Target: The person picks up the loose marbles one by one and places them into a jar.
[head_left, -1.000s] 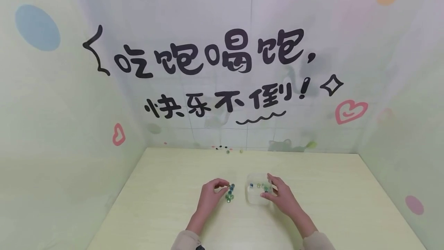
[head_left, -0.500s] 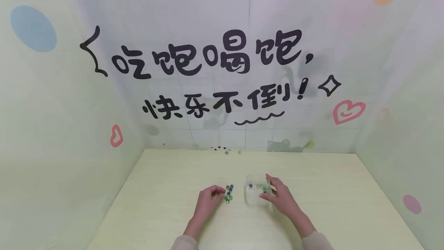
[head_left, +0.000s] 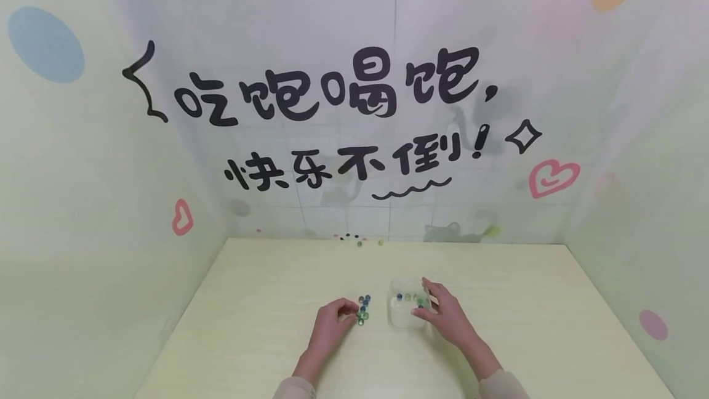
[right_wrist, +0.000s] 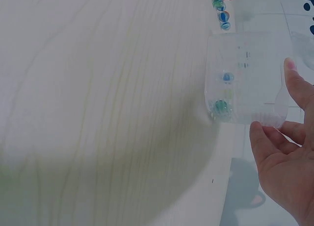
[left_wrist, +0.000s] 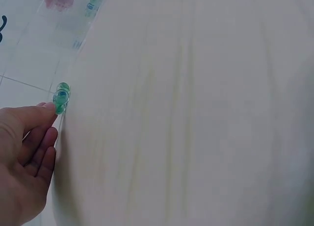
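A small row of blue, green and brownish glass marbles (head_left: 364, 309) lies on the table, left of the plastic container. My left hand (head_left: 330, 324) is at the near left side of these marbles. In the left wrist view, its thumb tip touches a green marble (left_wrist: 61, 101); whether the fingers pinch it is hidden. My right hand (head_left: 451, 318) holds the clear square container (head_left: 400, 320) by its right side, thumb in front and fingers behind. Inside the container are several marbles, among them a blue marble (right_wrist: 227, 78) and a green marble (right_wrist: 222, 106).
The pale wooden table (head_left: 266, 282) ends at a printed back wall (head_left: 310, 220), with side walls at left and right. Small dark, red and green dots show where the table meets the back wall.
My left hand's fingertips have moved from the brownish marble at the far end, back a little, then to the nearer green marbles. My right hand stays on the container.
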`<state>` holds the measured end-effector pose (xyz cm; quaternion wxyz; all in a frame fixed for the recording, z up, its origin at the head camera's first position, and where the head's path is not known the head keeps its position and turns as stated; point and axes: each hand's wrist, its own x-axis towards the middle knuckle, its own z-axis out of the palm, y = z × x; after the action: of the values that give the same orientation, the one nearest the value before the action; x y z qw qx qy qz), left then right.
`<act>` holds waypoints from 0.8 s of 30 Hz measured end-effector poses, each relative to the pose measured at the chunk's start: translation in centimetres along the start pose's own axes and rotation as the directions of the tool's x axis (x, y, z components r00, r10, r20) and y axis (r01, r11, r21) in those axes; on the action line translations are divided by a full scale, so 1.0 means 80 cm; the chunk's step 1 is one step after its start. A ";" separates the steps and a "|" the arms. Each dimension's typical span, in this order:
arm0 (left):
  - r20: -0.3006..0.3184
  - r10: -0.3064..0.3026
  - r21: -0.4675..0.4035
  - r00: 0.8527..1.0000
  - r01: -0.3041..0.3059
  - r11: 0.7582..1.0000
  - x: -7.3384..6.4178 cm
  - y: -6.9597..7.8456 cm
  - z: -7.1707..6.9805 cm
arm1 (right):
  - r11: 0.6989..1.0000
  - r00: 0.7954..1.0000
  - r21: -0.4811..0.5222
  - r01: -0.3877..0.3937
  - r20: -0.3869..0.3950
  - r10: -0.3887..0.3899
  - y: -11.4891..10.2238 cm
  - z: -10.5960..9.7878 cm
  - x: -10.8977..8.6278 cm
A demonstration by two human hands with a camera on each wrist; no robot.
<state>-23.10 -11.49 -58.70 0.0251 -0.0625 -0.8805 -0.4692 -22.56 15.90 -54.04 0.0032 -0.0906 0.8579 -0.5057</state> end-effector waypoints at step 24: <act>-0.035 -0.027 0.063 0.999 0.030 0.998 0.002 0.005 0.006 | 1.000 1.000 -0.021 -0.005 0.015 0.006 0.001 -0.002 0.000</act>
<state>-23.18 -10.87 -58.60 0.0354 -0.0411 -0.8953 -0.4421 -22.57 16.06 -54.06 0.0100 -0.0921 0.8634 -0.4960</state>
